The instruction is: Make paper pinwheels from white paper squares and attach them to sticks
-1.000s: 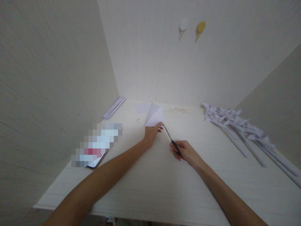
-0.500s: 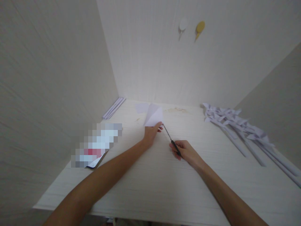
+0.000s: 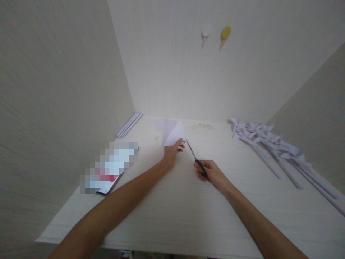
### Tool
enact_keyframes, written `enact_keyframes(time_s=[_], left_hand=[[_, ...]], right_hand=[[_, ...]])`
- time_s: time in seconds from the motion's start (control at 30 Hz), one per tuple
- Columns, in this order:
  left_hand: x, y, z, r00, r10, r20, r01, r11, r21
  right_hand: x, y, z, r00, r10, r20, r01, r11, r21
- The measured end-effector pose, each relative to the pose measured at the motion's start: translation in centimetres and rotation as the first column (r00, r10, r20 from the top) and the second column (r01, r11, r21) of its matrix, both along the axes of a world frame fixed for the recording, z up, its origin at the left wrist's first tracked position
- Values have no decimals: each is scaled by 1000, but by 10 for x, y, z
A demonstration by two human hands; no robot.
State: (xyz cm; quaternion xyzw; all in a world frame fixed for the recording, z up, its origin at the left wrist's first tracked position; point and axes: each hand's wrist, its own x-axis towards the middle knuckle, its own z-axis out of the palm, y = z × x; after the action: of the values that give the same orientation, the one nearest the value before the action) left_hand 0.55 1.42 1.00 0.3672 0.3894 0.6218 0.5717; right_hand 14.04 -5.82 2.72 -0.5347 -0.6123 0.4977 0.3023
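A white sheet of paper (image 3: 173, 133) with diagonal creases is pinched at its lower right corner by my left hand (image 3: 172, 151), thumb on top. My right hand (image 3: 208, 169) is closed around the black handles of a pair of scissors (image 3: 192, 150). The slim metal blades point up and left, their tip just right of the paper and apart from it. Another flat piece of white paper (image 3: 159, 124) lies partly behind the held sheet, at its left.
Several paper pinwheels on rolled paper sticks (image 3: 272, 144) lie along the right side of the white table (image 3: 172, 216). Rolled paper sticks (image 3: 129, 125) rest at the back left. A phone (image 3: 107, 187), mostly blurred out, is near my left forearm. White (image 3: 206, 30) and yellow (image 3: 226, 33) hooks are on the back wall.
The view has shifted slightly. The scissors' tip, which was at the paper's edge by my left thumb, now stands a little away from it. Both hands keep their holds.
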Motion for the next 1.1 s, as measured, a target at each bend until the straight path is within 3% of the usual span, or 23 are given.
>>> enact_keyframes(time_s=[0.17,0.37,0.83,1.1], left_hand=[[4,-8,3,983,-156,-93,158,987,14],[13,-20,4,910,-330,-250,333,942,-34],[11,-21,2,839,-446,-313,463,886,-23],[11,-19,1,847,-423,-322,420,904,-82]], right_hand=[[-2,3,-9,936,-277,-215,296,953,59],[-3,7,-12,815,-378,-439,457,885,86],[-1,9,-14,745,-412,-525,510,859,49],[1,10,-15,766,-377,-521,481,873,76]])
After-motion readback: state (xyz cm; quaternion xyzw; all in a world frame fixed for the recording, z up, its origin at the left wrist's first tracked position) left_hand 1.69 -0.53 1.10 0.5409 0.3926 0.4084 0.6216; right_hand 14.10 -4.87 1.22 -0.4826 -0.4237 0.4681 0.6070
